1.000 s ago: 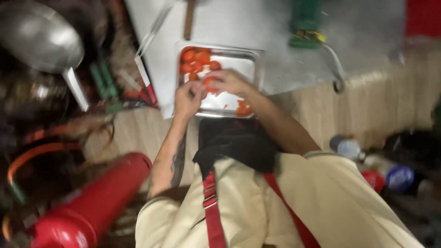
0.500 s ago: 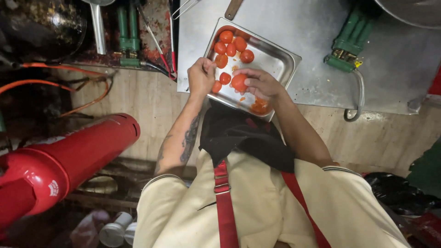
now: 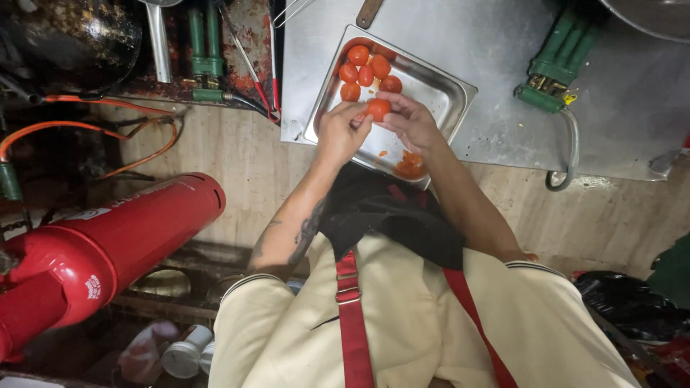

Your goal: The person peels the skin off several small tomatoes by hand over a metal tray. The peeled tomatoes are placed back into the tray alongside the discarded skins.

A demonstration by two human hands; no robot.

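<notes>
While both forearms reach forward from the cream shirt and dark apron, the two hands meet over the near half of a steel tray [image 3: 449, 93]. Left hand [image 3: 339, 133] comes in from the left, elbow bent, tattooed forearm angled up to the tray, fingers curled with thumb and fingertips pinched on the left side of one red tomato [image 3: 378, 108]. Right hand [image 3: 411, 122] comes in from the right, wrist straight, fingers curled round the tomato's right side, thumb on top. So that tomato is gripped between both hands, held just above the tray floor, near the tray's middle.

Count: one tomato in the hands; five more whole tomatoes [image 3: 366, 70] clustered in the tray's far left corner, touching each other; one small heap of orange-red cut pieces [image 3: 410, 166] at the tray's near edge, just under the right wrist, piece count not clear. One tray, tilted diagonally on a steel counter [image 3: 496, 136].

Around it: one green clamp-like tool [image 3: 555, 68] on the counter to the right, well apart from the tray, with a grey hose curving off it. One brown wooden handle [image 3: 369, 12] at the far edge. One big red cylinder [image 3: 100, 248] lies low on the left. Green pipes [image 3: 203, 50] and orange hoses [image 3: 86, 128] sit far left.
</notes>
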